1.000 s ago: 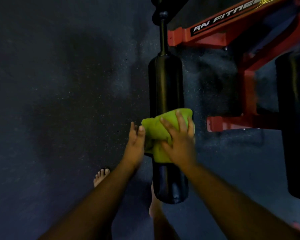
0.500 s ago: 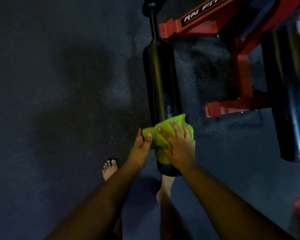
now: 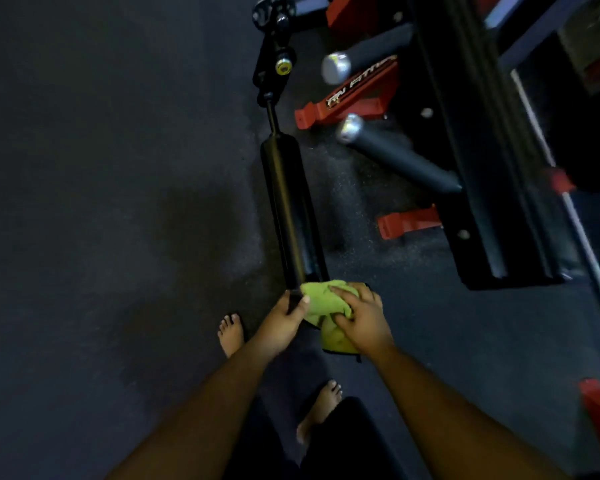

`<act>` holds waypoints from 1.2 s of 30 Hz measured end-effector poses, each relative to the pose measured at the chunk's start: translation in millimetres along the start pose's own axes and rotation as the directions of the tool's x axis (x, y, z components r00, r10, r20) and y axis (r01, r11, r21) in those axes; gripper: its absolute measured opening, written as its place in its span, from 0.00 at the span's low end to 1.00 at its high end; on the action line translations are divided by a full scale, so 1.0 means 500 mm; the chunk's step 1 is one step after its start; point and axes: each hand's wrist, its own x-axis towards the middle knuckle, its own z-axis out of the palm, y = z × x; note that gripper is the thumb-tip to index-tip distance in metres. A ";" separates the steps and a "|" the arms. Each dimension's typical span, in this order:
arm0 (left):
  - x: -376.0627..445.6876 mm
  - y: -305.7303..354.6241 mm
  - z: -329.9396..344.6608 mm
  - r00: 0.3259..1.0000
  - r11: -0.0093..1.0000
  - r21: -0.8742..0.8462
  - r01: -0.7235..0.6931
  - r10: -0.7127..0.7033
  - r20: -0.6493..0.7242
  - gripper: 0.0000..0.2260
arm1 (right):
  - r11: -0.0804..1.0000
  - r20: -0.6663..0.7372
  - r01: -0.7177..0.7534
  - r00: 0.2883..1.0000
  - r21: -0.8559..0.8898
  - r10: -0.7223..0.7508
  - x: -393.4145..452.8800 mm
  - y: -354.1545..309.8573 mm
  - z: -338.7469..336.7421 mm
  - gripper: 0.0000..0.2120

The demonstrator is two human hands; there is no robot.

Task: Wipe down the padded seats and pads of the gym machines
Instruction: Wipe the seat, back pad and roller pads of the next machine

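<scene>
Head view: my left hand (image 3: 284, 318) curls round the near end of the black roller pad (image 3: 290, 209), my right hand (image 3: 362, 315) just beside it presses the green cloth (image 3: 321, 301) there; pad's long axis runs far, slightly left.

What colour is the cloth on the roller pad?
Plain lime green cloth, clearest in the head view.

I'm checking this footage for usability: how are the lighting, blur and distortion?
Head view: dim overall, the dark speckled floor nearly featureless; the bright green cloth on the black cylindrical roller pad stands out clearly, as do the left hand and right hand; the silver-capped grey handles look motion-blurred; wide-angle distortion slants the black padded bench.
</scene>
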 end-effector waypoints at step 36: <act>-0.181 0.681 0.709 0.549 0.470 0.301 -0.830 0.594 0.588 0.13 | 0.829 -0.569 0.159 0.794 0.535 0.215 -0.386 0.397 -0.733 0.35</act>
